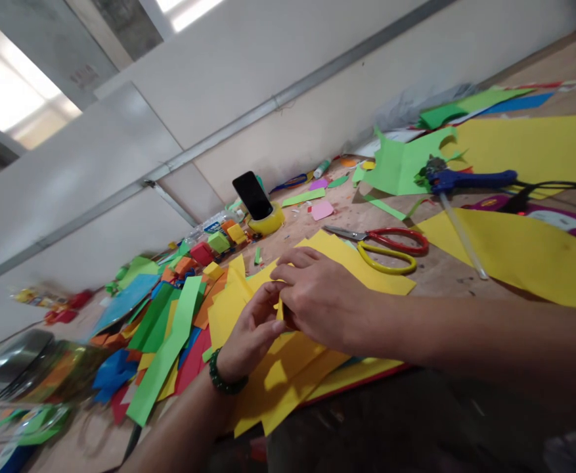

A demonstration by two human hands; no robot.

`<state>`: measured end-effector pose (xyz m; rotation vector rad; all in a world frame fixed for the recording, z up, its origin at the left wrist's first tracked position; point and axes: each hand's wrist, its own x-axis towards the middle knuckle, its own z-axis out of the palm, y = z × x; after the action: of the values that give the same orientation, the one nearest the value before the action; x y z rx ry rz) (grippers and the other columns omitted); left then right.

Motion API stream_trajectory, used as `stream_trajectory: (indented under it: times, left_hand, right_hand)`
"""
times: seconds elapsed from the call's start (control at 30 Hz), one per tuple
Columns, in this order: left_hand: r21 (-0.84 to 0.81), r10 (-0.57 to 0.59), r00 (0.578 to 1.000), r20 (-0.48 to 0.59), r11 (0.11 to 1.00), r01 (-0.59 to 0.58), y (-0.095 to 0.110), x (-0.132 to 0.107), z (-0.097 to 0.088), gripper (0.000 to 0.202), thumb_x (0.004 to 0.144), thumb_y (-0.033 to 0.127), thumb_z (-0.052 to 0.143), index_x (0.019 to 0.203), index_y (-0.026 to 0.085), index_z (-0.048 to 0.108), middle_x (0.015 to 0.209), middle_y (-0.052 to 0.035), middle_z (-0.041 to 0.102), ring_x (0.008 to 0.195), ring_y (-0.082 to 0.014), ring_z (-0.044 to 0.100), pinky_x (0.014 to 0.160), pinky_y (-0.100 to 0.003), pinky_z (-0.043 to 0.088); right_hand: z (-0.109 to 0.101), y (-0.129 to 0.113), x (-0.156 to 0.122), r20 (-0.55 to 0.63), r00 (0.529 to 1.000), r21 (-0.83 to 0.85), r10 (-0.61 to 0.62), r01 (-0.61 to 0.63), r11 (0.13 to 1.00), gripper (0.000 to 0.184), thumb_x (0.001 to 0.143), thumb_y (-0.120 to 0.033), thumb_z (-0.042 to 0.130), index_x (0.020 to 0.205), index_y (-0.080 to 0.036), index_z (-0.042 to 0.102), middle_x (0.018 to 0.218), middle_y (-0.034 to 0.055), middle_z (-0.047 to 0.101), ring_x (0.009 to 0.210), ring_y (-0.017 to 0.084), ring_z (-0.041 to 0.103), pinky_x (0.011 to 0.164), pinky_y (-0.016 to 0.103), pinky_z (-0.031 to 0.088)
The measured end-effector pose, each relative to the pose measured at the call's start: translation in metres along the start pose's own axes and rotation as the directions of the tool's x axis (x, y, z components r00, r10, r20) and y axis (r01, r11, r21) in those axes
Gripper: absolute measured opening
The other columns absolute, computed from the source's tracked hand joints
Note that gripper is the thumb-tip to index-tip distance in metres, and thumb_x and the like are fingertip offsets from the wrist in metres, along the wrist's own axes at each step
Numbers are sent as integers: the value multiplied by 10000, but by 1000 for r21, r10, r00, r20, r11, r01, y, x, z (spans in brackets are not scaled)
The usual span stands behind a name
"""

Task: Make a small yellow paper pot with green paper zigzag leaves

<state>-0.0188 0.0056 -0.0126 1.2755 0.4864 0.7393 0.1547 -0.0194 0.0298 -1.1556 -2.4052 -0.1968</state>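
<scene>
My left hand (251,335), with a dark green bead bracelet on its wrist, pinches the edge of a small yellow paper piece (278,309). My right hand (317,295) lies over the same piece, its fingers curled and pressing on it. Both hands work above a pile of yellow paper sheets (278,381) near the table's front edge. Most of the small piece is hidden under my right hand.
Red-and-yellow scissors (391,246) lie just behind my hands. A blue glue gun (469,179) and big yellow and green sheets are at the right. A phone (252,195) leans in a yellow tape roll. Coloured paper strips, small folded cubes and a glass jar (16,368) are at the left.
</scene>
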Motion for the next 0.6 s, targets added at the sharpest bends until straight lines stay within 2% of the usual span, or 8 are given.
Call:
stream_trajectory:
  times: [0.17,0.3,0.4,0.5,0.6]
  left_hand:
    - [-53,-26,1000,0,998,26,-1,0,0,371,749,227,713,1103,251,606,1040,-18,535,944,-143,543,764,-227,521]
    - [-59,-46,998,-37,997,44,-1,2,-1,386,737,206,702,1105,237,588,1097,-24,546,919,-142,570,778,-254,532]
    - [-81,-40,997,-66,996,34,1,3,-4,412,735,193,675,1129,235,562,1144,-38,560,958,-173,594,774,-271,538]
    - [-112,-40,998,-46,993,34,5,4,-7,410,760,209,628,1159,228,534,1126,-54,593,952,-192,628,761,-282,544]
    - [-150,-88,996,17,985,89,7,6,-10,425,785,286,607,1192,210,512,1087,-74,622,876,-205,672,711,-282,551]
  right_hand:
    - [3,-1,4,48,999,-22,4,-3,1000,91,768,-208,652,763,-136,708,917,88,665,981,278,515,905,439,372]
    - [3,0,2,2,1000,-7,10,-10,1000,139,784,-226,638,834,-120,712,935,109,682,1031,302,528,948,465,365]
    - [-8,4,-2,-65,998,163,13,-2,987,172,797,-259,621,877,-136,711,974,101,687,1002,254,568,936,404,405]
    - [-26,15,-5,-92,996,392,-2,38,919,218,804,-283,634,976,-166,700,1082,78,670,1020,194,589,917,314,437]
    - [-36,31,-6,-10,997,510,-75,70,857,506,740,-276,719,1225,-203,594,1276,57,583,1185,185,519,998,290,402]
